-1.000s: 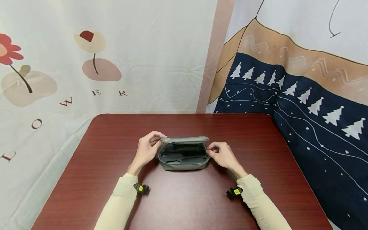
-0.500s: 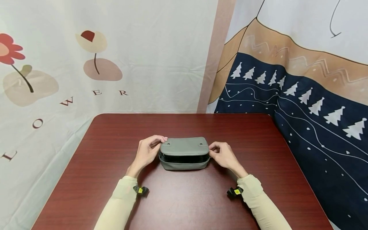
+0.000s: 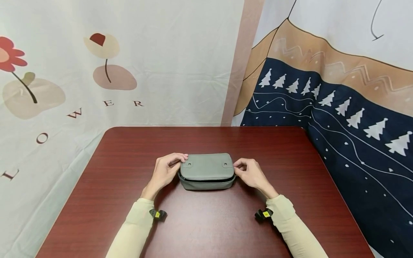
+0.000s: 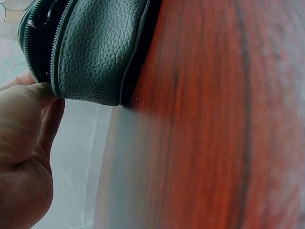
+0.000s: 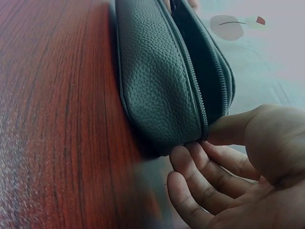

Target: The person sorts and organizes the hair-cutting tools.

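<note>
A grey-green zippered case (image 3: 207,168) with pebbled leather sits on the table, its lid lowered and a narrow gap showing along the front. At its left end my left hand (image 3: 165,172) pinches the case, thumb by the zipper edge and fingers toward the lid's back corner. My right hand (image 3: 253,173) pinches the right end, with the thumb at the zipper edge and the other fingers curled against the side. Zipper teeth (image 5: 221,76) stand apart in the right wrist view. Inside, the case is dark, and its contents are hidden.
A reddish-brown wooden table (image 3: 206,222) lies under everything. Behind it hang a pale curtain (image 3: 180,71) with flower prints and a dark blue cloth (image 3: 348,150) with white trees. A small black wrist camera (image 3: 158,215) is worn on each wrist.
The lid has come down toward me from standing raised, covering the dark interior and leaving a thin front gap. My left fingers moved slightly with it; the right hand stayed nearly still.
</note>
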Available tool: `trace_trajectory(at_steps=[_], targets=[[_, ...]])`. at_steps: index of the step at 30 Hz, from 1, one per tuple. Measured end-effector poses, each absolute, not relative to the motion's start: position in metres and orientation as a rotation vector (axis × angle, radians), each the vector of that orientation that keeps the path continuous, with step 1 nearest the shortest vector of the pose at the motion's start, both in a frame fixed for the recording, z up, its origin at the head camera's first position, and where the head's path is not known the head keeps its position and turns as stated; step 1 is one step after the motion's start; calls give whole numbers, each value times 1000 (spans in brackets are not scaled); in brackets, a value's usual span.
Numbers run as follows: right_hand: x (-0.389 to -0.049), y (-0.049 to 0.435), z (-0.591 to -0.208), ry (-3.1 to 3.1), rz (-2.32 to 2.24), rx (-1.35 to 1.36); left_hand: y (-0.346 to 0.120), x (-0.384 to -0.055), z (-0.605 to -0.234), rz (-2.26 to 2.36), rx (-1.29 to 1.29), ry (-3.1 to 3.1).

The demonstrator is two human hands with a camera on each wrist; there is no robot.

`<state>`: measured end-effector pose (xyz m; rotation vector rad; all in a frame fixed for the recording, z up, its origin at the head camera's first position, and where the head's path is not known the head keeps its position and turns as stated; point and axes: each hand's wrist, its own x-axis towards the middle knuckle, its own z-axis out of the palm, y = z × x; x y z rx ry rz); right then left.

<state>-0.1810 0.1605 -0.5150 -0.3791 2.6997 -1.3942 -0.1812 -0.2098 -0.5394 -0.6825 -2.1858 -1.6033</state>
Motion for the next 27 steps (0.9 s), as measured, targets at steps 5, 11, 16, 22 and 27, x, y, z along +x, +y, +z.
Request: trace_trajectory(at_steps=[5, 11, 16, 22, 27], targets=[[-185, 165, -523, 2691, -1453, -487, -210, -181, -538, -1579, -690, -2204], [-186, 166, -525, 2693, -1460, -502, -208, -178, -533, -1561, -673, -2244], [-182, 162, -515, 2696, -1382, -383, -206, -177, -527, -1529, -661, -2294], [-183, 164, -520, 2704, -1428, -443, -207, -177, -521, -1434, -683, -2368], [-183, 164, -520, 2697, -1446, -450, -210, -175, -515, -1326, -753, -2421]])
